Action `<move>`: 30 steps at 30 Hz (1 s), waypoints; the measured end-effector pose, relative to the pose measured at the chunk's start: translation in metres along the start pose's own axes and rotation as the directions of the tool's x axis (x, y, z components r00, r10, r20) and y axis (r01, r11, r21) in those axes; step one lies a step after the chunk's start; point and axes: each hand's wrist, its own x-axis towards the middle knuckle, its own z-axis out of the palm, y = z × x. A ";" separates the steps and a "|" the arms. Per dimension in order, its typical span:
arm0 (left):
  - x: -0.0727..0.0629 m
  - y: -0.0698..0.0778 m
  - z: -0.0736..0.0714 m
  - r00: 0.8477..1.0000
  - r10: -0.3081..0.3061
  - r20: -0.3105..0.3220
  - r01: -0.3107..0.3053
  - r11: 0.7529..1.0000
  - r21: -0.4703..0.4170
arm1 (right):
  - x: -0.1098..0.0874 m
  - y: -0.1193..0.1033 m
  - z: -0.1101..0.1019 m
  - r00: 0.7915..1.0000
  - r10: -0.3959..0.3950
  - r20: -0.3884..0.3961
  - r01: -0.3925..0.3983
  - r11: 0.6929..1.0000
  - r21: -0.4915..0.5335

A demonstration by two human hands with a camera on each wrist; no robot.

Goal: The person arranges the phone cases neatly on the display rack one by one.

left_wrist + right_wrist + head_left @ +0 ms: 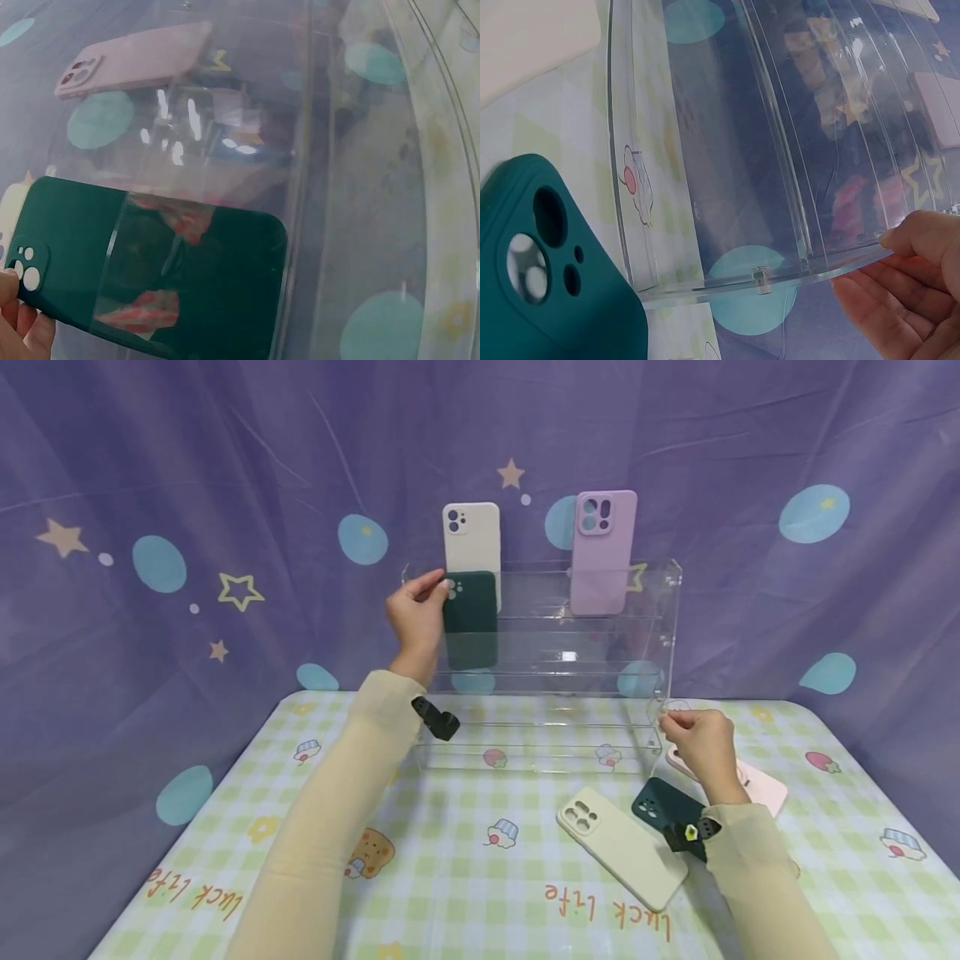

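My left hand [417,618] pinches the upper left corner of a dark green phone case [471,625], by its camera holes. The case stands upright in a tier of a clear acrylic display rack [540,652], its lower part behind the transparent front strip. Behind it, one tier up, is a white phone case [476,539]. A lilac phone case [604,552] stands in the top tier to the right. At the rack's right side, my right hand [705,745] grips the edge of the clear side panel [821,270] between thumb and fingers.
On the checked tablecloth [450,910], right of centre, lie a cream phone case [622,852], a second dark green case [656,802] partly under my right wrist, and a pink case [765,789]. A purple patterned curtain [225,460] hangs behind the rack.
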 end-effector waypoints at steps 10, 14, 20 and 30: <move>0.000 -0.006 -0.001 1.000 0.006 0.012 -0.006 0.999 -0.032 | 0.001 0.002 0.000 1.000 -0.008 -0.005 0.008 1.000 0.006; -0.001 -0.005 -0.002 1.000 -0.027 0.016 0.027 0.999 -0.043 | 0.000 0.002 0.001 1.000 -0.002 0.000 0.002 1.000 0.002; 0.000 -0.004 -0.006 1.000 -0.024 0.007 0.024 0.998 -0.056 | 0.001 0.001 0.001 1.000 -0.006 -0.006 0.006 1.000 -0.007; 0.001 -0.002 -0.005 0.999 -0.031 0.016 0.031 0.999 0.015 | 0.000 0.002 0.001 1.000 -0.008 -0.012 0.008 1.000 0.001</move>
